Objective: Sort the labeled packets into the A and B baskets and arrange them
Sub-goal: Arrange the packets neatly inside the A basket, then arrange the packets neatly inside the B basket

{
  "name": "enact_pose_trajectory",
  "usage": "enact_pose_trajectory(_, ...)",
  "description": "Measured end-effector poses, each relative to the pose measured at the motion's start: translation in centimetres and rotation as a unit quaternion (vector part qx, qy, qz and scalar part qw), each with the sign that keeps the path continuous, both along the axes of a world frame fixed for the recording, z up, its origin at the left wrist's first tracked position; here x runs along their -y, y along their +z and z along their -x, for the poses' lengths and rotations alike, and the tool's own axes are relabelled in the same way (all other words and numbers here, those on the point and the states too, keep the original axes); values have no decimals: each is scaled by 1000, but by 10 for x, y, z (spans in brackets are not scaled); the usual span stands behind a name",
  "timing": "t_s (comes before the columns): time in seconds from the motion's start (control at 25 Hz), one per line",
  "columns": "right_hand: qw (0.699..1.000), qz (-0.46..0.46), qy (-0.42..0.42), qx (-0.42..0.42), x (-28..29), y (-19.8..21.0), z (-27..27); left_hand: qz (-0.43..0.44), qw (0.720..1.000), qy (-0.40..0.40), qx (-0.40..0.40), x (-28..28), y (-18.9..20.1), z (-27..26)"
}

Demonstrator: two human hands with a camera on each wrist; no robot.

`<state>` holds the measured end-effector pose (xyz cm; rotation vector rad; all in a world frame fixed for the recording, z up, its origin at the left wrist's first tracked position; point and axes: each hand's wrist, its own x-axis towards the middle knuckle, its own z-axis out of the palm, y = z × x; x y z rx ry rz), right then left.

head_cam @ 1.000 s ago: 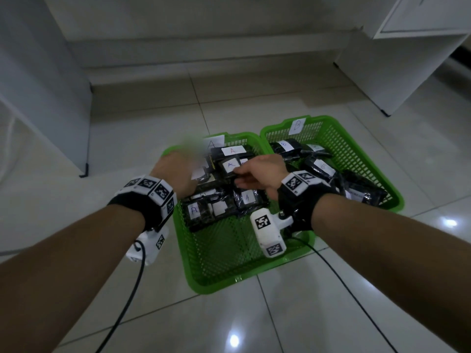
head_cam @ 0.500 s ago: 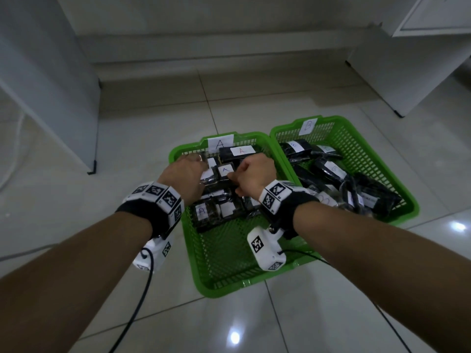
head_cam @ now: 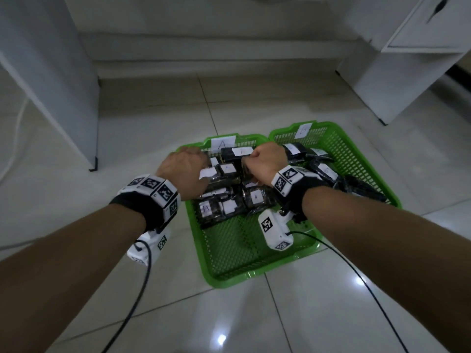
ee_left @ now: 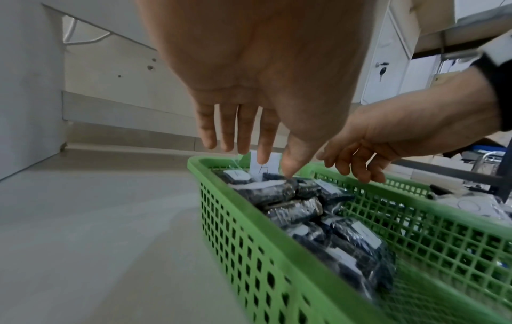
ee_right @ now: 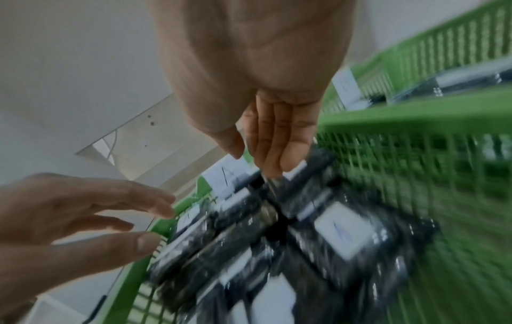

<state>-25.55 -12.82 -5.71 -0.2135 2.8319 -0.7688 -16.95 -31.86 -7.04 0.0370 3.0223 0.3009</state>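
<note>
Two green mesh baskets stand side by side on the floor. The left basket [head_cam: 201,245] bears a paper label A [head_cam: 223,143]; the right basket [head_cam: 369,159] bears label B [head_cam: 303,129]. Black packets with white labels [head_cam: 254,198] fill the far half of the A basket, and others [head_cam: 326,170] lie in the B basket. My left hand [head_cam: 184,169] hangs over the A basket's far left with straight fingers [ee_left: 241,136], its thumb tip touching a packet [ee_left: 266,193]. My right hand [head_cam: 265,161] reaches down at the far right, straight fingers [ee_right: 274,140] touching a packet edge. Neither hand holds anything.
The near half of the A basket shows bare mesh [head_cam: 242,250]. A white cabinet [head_cam: 407,72] stands at the back right and a grey panel [head_cam: 51,85] at the left. Black cables [head_cam: 142,276] trail from both wrist cameras across the shiny tiled floor.
Both hands have moved from the middle of the packet pile toward the far end of the A basket. The right hand's fingers, curled on a packet earlier, are now straight.
</note>
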Motion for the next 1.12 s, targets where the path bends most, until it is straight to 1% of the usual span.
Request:
enact_pose_trajectory(0.08, 997, -45, 36, -46, 1, 16, 2, 5, 1000, -6, 0, 5, 14, 9)
enact_pose_trajectory(0.16, 993, -62, 60, -82, -2, 33, 3, -13, 1000, -18, -8, 9, 32, 21)
enact_pose_trajectory(0.32, 985, -111, 108, -81, -26, 52, 6, -29, 998, -43, -24, 2, 80, 47)
enact_pose_trajectory(0.4, 979, -132, 129, -83, -41, 56, 19, -53, 998, -29, -32, -7, 107, 64)
enact_pose_trajectory(0.52, 973, -142, 169, -74, -58, 54, 45, -35, 998, -22, -42, -29, 139, 97)
enact_pose_trajectory(0.64, 964, -151, 209, -59, -81, 45, 72, -20, 999, 5, -27, -64, 163, 126)
enact_pose_trajectory(0.76, 954, -113, 272, -51, -106, 33, 99, 12, 999, 30, -9, -94, 176, 146)
enact_pose_trajectory(0.84, 941, -113, 314, -46, -118, 27, 113, 32, 998, 48, -1, -109, 178, 154)
enact_pose_trajectory(1.0, 929, -85, 358, -46, -144, 11, 135, 81, 991, 105, 16, -134, 173, 163)
enact_pose_trajectory(1.08, 925, -77, 368, -45, -155, 1, 141, 75, 989, 123, 18, -149, 166, 169)
enact_pose_trajectory(1.12, 926, -71, 368, -41, -161, -5, 143, 54, 990, 131, 27, -159, 160, 173)
